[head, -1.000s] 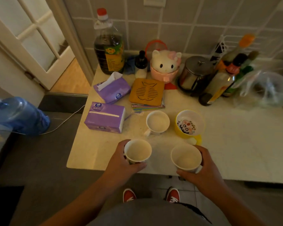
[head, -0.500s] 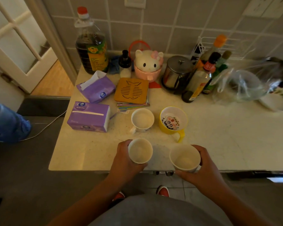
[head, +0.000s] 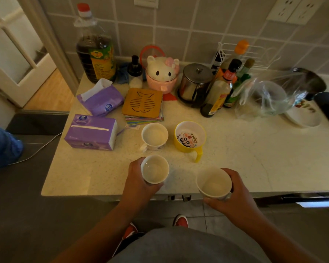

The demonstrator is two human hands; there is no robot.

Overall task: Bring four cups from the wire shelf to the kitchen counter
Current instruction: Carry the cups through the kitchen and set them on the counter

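My left hand (head: 136,182) grips a small white cup (head: 154,169) over the front part of the kitchen counter (head: 254,158). My right hand (head: 235,202) holds a larger white cup (head: 213,183) at the counter's front edge. Both cups are upright and look empty. Whether they rest on the counter or hover just above it, I cannot tell. Behind them stand a white mug (head: 154,136) and a yellow cup (head: 190,136) with a cartoon print inside and a handle toward me. The wire shelf is out of view.
Two purple tissue packs (head: 90,131) lie at the left. A wooden trivet (head: 142,102) on a card stack, a big oil bottle (head: 96,48), a cat-shaped jar (head: 162,73), a steel pot (head: 195,83), sauce bottles (head: 219,92), a plastic bag (head: 270,95) and a plate (head: 304,114) line the back.
The view has shifted right, showing more of the counter's right side. Both hands with their cups have stayed near the front edge, the right one slightly closer to me.
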